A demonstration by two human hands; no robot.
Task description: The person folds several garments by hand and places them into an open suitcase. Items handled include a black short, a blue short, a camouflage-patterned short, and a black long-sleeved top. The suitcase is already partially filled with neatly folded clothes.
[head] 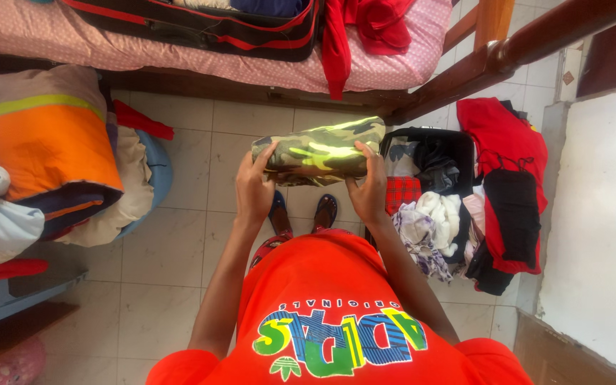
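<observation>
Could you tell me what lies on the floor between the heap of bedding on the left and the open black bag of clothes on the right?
In the head view, the person's two sandalled feet stand on bare tiles between the bedding heap and the black bag; the camouflage bundle is held above them.

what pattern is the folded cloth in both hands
Green, brown and tan camouflage on the folded cloth, seen best in the head view.
</observation>
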